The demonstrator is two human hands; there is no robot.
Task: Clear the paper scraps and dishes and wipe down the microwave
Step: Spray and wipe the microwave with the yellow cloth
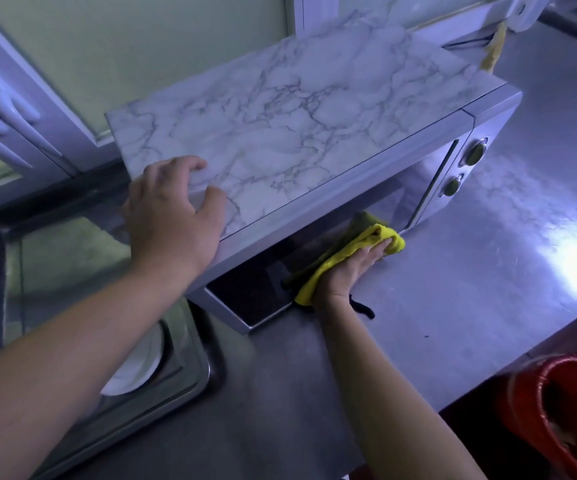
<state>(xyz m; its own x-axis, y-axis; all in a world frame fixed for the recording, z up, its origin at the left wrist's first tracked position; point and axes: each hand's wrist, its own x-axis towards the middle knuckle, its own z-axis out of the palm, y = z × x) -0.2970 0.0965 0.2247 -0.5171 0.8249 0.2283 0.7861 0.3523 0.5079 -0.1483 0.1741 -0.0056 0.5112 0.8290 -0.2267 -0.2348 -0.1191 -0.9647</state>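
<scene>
- The microwave [297, 133] stands on the steel surface [470, 271], just right of the sink [190, 368]. Its top is marble-patterned, and its dark glass door [256, 292] faces us.
- Our left hand [173, 216] rests on the near left corner of the microwave's top. The fingers are spread and relaxed and grasp nothing.
- Our right hand [349, 271] presses a yellow cloth [373, 237] flat against the front of the door, low down near the surface. The fingers lie fairly straight over the cloth, and we cannot see the thumb.
- The cloth bunches past our fingertips, and a dark strip [361, 306] of it trails beside the wrist.
- Two round knobs [475, 152] sit one above the other on the panel at the right end of the microwave.
- A white plate [134, 372] lies in the sink, partly hidden by our left forearm.
- A red bucket [564, 417] stands below the edge of the surface, at lower right.
</scene>
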